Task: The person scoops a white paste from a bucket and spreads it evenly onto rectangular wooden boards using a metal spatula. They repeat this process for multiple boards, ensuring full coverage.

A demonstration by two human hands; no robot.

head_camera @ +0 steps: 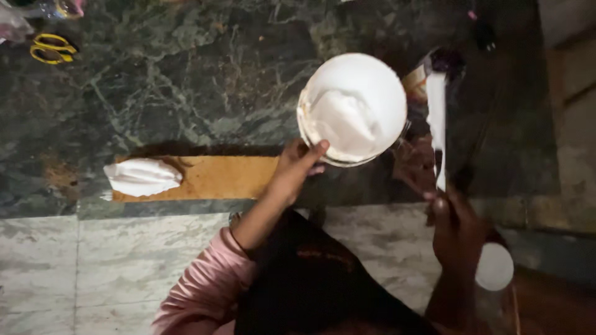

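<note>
My left hand (296,167) grips the rim of a round container (352,108) filled with thick white paste, holding it up over the dark green marble floor. My right hand (456,226) holds the handle of a flat spatula (436,111), its long blade coated in the same white paste and pointing away from me, just right of the container. A pink sleeve covers my left arm.
A brown board (217,177) lies on the floor with a white lump of paste (143,177) at its left end. Yellow-handled scissors (51,48) lie at the far left top. A pale marble strip (112,260) runs along the bottom. A round white lid (495,267) sits at lower right.
</note>
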